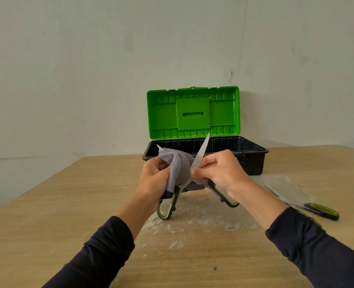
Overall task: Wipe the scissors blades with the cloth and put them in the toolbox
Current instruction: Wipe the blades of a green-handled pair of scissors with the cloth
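Two hands hold opened scissors (200, 156) above the table (68, 204): left hand (154, 179) grips grey cloth (179, 165) around one blade, right hand (219, 173) pinches the other; the open toolbox (253, 159) sits at 12 o'clock.

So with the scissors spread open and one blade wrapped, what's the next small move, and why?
Probably draw the grey cloth along the wrapped blade toward its tip. The left hand grips the cloth around that blade, the right hand pinches the bare blade of the scissors, and the toolbox stands open behind, so wiping looks unfinished.
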`<state>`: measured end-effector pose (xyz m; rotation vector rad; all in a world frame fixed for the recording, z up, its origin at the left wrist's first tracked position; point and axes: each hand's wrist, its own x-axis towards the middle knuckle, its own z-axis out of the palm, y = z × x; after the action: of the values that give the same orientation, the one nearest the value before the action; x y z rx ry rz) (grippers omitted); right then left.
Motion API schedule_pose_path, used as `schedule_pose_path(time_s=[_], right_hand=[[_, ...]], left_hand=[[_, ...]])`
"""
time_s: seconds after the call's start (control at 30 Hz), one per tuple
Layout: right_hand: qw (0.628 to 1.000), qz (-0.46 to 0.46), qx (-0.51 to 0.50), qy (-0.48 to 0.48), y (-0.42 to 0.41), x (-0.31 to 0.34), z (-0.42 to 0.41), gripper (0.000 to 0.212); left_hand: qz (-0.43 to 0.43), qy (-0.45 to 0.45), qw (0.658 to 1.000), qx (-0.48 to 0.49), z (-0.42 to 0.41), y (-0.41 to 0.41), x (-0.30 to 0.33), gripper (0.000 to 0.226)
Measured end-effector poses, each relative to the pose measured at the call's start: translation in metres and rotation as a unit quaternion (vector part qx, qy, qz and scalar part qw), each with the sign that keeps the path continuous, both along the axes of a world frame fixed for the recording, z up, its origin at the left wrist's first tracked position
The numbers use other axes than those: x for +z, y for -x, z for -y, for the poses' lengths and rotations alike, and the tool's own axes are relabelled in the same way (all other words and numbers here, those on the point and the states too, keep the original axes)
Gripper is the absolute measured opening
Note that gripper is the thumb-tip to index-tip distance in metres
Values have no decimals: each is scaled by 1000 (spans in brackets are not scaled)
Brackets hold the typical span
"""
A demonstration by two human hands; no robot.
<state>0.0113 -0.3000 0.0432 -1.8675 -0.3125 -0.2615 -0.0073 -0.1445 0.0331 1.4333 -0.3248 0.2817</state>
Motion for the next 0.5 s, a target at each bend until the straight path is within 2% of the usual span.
schedule_pose_path(time_s=[0.27, 0.37, 0.43, 0.5], right_hand=[[1000, -29, -6, 0, 0, 1, 5, 14], [999, -31, -26, -2, -2, -1, 5, 17], [999, -27, -38, -3, -2, -1, 6, 17], [999, -23, -43, -4, -2, 0, 6, 17]], left_hand=[[14, 4, 998, 53, -3, 1, 4, 10], [-55, 49, 997, 31, 1, 5, 6, 28], [-104, 85, 991, 14, -1, 6, 8, 32], [-92, 82, 992, -10, -3, 5, 9, 30]])
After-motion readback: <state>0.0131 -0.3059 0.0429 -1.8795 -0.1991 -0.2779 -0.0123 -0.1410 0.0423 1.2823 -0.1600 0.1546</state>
